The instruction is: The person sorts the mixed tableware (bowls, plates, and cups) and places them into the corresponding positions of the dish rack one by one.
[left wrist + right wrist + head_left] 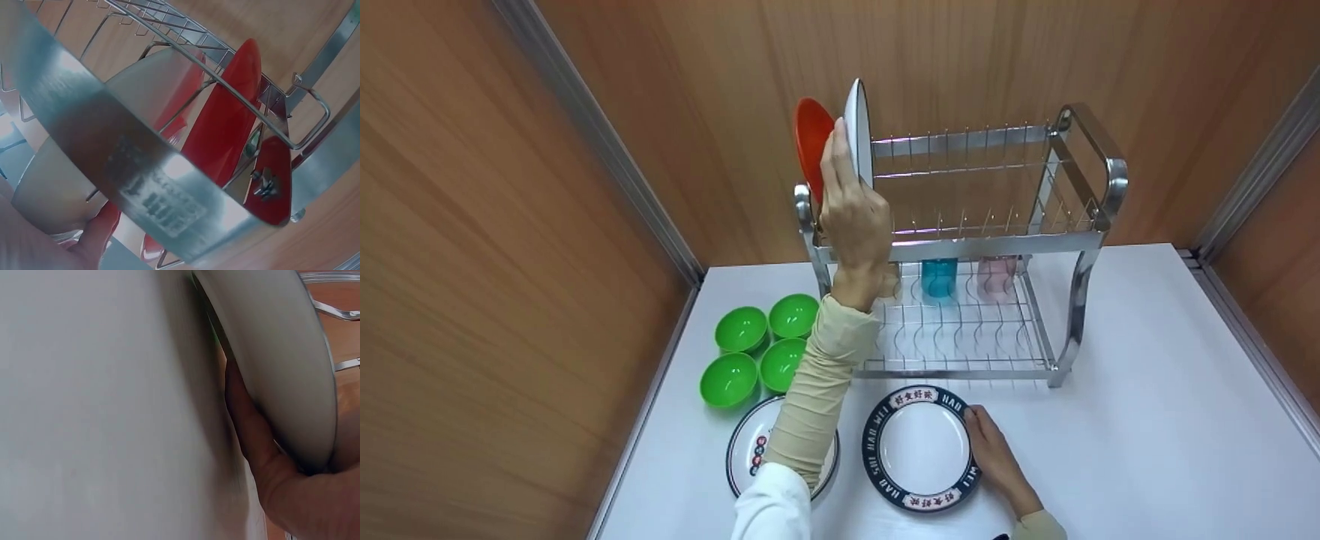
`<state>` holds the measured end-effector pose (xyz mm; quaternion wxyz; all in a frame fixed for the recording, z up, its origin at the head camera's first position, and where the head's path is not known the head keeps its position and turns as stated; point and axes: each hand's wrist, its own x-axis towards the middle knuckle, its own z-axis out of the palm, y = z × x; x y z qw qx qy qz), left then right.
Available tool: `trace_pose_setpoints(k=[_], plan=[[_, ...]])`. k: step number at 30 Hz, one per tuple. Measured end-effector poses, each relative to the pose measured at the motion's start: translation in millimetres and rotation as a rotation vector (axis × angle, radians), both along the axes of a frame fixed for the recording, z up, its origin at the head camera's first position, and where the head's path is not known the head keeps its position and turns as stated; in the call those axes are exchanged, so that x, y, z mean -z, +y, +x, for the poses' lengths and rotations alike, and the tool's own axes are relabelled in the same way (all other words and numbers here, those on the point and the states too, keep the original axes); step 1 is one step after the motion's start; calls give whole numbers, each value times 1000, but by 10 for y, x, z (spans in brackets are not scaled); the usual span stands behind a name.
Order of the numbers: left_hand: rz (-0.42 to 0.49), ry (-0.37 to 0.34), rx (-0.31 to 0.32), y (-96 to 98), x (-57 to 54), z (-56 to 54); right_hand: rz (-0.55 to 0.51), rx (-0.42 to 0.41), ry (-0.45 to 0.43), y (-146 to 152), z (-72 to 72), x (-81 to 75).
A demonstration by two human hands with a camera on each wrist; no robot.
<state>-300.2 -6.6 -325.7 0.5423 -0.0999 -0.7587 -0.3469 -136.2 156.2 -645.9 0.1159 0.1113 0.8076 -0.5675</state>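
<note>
My left hand holds a white plate with a dark rim line, on edge at the left end of the dish rack's upper tier. A red plate leans just left of it; in the left wrist view this red plate stands between the wires. At the front, my right hand grips the right edge of a white plate with a navy lettered rim. The right wrist view shows this plate's pale underside tilted, with fingers along its lower edge.
Several green bowls sit left of the rack. Under my left forearm, a white plate with a dark rim line lies partly hidden. A blue cup and a pink cup stand on the lower tier. Wooden panels enclose the table.
</note>
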Motion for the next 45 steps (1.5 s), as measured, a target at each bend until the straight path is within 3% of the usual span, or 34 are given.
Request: trace_pose_setpoints(k=[12,17,25,29,36,45], plan=[[-42,-98,11,-60,-70,-83,-16,-6,4,3,0,-11],[-97,-99,-4,-111,-59,-133,-17,-8,-6,4,26,-6],[-217,-142,-86,-206,8,-224,-31,1,6,-9,38,6],[-234,-173,-97,-260,53,-264,-25,3,9,-17,40,24],[-248,-176,-115,-296,29,-274,-23,22,37,-16,27,35],[-248,-172,-136,-319,15,-269,-56,25,-12,24,2,-9]])
